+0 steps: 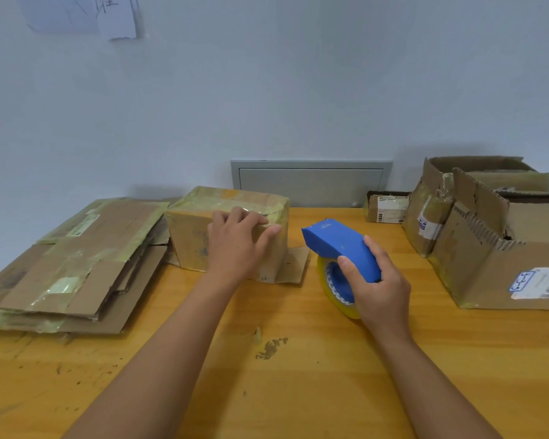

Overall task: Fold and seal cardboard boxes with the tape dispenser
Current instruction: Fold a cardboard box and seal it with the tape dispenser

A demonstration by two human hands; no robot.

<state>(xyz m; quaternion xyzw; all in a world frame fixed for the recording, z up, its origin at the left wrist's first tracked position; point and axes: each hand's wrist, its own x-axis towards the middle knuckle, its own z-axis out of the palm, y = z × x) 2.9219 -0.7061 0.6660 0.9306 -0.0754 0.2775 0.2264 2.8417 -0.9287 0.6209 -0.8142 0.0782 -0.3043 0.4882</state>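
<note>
Left hand (238, 245), fingers spread, is pressing the taped box (229, 229) near the table's (298, 375) far edge; right hand (377, 289) is gripping the tape dispenser (339, 248). Releasing pressure risks flaps springing open.

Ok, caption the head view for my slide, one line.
Left hand steadies a taped cardboard box while the right hand grips a blue tape dispenser.
</note>
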